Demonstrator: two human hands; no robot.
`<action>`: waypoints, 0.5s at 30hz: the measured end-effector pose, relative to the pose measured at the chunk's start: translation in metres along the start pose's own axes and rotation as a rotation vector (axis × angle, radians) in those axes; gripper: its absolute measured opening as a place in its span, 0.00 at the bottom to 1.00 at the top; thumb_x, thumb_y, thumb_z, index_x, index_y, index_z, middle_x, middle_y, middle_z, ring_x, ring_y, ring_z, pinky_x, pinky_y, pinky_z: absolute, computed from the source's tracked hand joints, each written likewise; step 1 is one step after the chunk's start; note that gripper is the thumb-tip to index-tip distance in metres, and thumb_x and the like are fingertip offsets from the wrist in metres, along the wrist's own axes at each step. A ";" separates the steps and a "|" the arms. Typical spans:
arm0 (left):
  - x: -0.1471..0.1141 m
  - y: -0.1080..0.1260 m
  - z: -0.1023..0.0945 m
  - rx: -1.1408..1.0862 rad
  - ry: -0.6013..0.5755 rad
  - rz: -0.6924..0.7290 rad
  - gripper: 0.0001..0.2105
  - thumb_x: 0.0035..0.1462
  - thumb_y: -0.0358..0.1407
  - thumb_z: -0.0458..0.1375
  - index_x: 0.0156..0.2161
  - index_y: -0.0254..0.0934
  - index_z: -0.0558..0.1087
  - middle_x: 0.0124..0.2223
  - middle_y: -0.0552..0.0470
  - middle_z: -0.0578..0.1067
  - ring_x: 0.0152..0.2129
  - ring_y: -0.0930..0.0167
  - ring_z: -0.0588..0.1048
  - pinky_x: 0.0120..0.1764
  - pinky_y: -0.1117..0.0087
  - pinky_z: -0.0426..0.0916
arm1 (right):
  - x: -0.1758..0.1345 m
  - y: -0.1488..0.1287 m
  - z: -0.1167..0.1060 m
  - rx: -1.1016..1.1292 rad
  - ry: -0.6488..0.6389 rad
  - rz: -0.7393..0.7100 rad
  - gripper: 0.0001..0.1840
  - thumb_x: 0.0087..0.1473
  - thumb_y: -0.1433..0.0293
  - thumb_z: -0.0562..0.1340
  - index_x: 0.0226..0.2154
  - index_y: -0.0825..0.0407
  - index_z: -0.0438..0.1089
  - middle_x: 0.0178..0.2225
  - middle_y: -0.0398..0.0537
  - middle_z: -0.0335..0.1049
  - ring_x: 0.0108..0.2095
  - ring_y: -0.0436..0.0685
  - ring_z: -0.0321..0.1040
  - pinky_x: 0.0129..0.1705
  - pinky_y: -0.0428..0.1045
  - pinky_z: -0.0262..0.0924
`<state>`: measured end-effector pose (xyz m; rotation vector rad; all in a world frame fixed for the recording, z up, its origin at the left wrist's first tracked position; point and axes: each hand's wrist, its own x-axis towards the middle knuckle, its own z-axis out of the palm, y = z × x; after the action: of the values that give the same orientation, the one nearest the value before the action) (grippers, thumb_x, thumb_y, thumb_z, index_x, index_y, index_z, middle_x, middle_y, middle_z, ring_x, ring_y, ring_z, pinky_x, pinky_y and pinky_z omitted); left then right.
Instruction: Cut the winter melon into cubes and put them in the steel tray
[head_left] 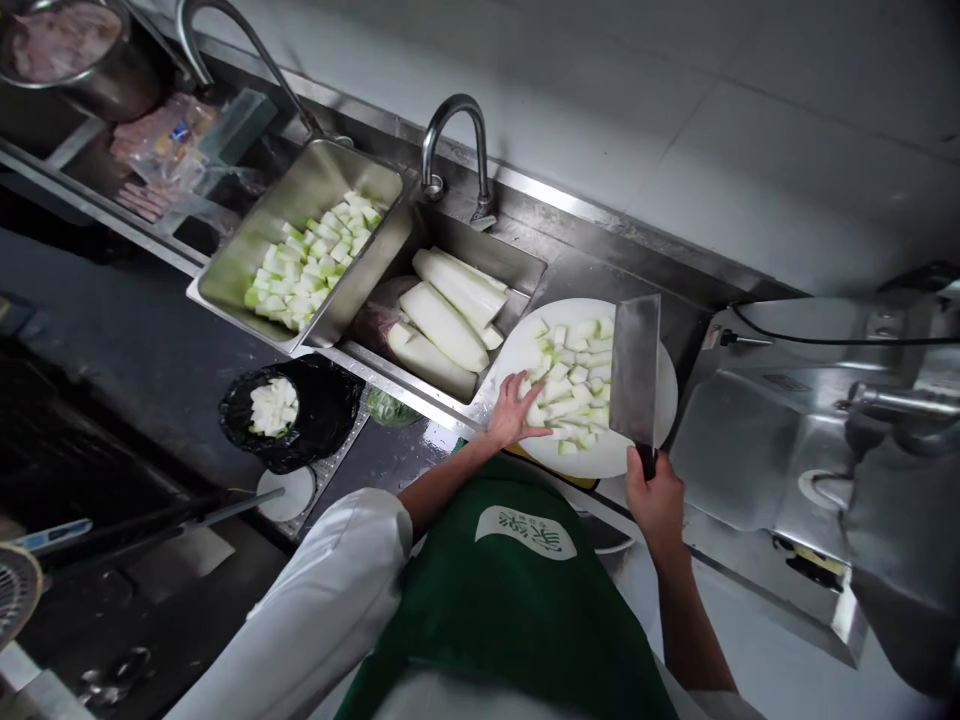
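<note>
My right hand (657,498) is wrapped round the black handle of a cleaver (634,370). Its broad blade stands at the right side of the cut pieces, over a round white cutting board (664,405). Pale green-white gourd chunks (574,385) lie spread across the board, some in strips and some in cubes. At the board's left edge, my left hand (517,410) has its fingers spread and touches the nearest chunks. Several peeled long gourds (446,325) rest in the sink just left of the board.
A deep steel pan (247,235) holding gourd cubes straddles the counter left of the sink (525,270). Faucets (480,150) rise behind. A black-bagged bin (330,400) stands below. A steel machine (750,440) is at right, and a meat pot (112,80) at far left.
</note>
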<state>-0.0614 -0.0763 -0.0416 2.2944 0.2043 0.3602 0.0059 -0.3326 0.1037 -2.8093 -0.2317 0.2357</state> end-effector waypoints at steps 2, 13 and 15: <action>0.005 0.000 0.002 0.012 0.007 0.007 0.45 0.43 0.58 0.71 0.64 0.43 0.66 0.67 0.36 0.55 0.62 0.45 0.56 0.62 0.37 0.57 | -0.006 0.014 0.002 -0.017 0.014 0.065 0.30 0.64 0.50 0.49 0.42 0.58 0.73 0.31 0.62 0.74 0.32 0.64 0.70 0.32 0.51 0.54; 0.010 -0.004 0.004 0.029 0.039 0.060 0.30 0.56 0.49 0.67 0.62 0.42 0.69 0.60 0.38 0.66 0.57 0.54 0.65 0.58 0.47 0.65 | -0.024 0.036 0.012 -0.127 0.120 0.163 0.22 0.62 0.56 0.58 0.43 0.57 0.76 0.28 0.56 0.75 0.29 0.60 0.69 0.33 0.50 0.52; 0.008 -0.013 -0.002 0.004 0.011 0.116 0.28 0.57 0.47 0.66 0.61 0.42 0.69 0.59 0.39 0.67 0.57 0.55 0.67 0.58 0.49 0.67 | -0.028 0.030 0.011 -0.131 0.117 0.190 0.20 0.61 0.57 0.59 0.43 0.55 0.76 0.28 0.56 0.75 0.29 0.60 0.69 0.33 0.50 0.51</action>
<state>-0.0546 -0.0641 -0.0484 2.3149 0.0771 0.4318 -0.0189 -0.3631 0.0879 -2.9649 0.0490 0.1016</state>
